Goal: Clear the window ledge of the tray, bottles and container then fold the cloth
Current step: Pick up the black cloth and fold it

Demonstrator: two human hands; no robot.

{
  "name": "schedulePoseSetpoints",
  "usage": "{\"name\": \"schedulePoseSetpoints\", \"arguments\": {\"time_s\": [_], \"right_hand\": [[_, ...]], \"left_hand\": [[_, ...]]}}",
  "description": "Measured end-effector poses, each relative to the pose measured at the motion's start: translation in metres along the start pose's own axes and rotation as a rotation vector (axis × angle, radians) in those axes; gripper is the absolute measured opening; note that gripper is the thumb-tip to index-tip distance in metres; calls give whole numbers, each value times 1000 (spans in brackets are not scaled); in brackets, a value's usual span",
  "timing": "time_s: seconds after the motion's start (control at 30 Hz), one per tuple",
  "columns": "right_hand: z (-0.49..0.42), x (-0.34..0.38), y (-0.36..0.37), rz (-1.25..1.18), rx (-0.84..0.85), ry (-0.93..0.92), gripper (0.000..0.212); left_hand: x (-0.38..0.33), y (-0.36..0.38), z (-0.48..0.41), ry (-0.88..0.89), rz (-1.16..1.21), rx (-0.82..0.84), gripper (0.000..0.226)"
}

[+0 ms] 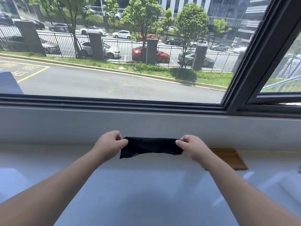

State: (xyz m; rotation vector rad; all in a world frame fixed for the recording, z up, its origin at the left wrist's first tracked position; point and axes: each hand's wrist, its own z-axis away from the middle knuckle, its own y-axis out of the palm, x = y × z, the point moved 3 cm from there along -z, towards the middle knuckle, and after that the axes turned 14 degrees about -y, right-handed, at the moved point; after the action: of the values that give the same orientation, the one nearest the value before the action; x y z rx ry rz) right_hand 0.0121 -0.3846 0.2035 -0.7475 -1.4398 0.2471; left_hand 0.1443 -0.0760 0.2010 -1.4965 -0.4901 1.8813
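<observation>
A small black cloth [151, 146] is stretched flat in the air just above the white window ledge [48, 160]. My left hand [109, 144] pinches its left end between thumb and fingers. My right hand [193, 148] pinches its right end the same way. The cloth looks doubled over, with its lower edge hanging loose and uneven. A wooden tray [231, 158] lies on the ledge to the right, partly hidden behind my right wrist. No bottles or container are in view.
A large window with a dark frame [114, 105] rises behind the ledge, with a slanted post [254, 62] at the right. Glossy white surface [146, 193] extends toward me below my arms. A blue object [8, 82] shows at the far left behind the glass.
</observation>
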Motion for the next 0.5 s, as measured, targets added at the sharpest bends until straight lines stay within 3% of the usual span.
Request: {"name": "schedulePoseSetpoints", "arguments": {"time_s": [0.13,0.27,0.37,0.43,0.5], "right_hand": [[8,21,53,-477,69,127,18],[18,40,87,-666,261,115,16],[21,42,94,-698,275,77,47],[22,41,95,-608,224,52,44],[21,40,92,-597,156,62,42]], "left_hand": [[-20,34,15,-50,193,162,26],[-33,66,30,-91,376,393,24],[-38,66,36,-79,443,466,19],[-38,61,39,-42,464,515,18],[-34,50,39,-1,480,443,20]]}}
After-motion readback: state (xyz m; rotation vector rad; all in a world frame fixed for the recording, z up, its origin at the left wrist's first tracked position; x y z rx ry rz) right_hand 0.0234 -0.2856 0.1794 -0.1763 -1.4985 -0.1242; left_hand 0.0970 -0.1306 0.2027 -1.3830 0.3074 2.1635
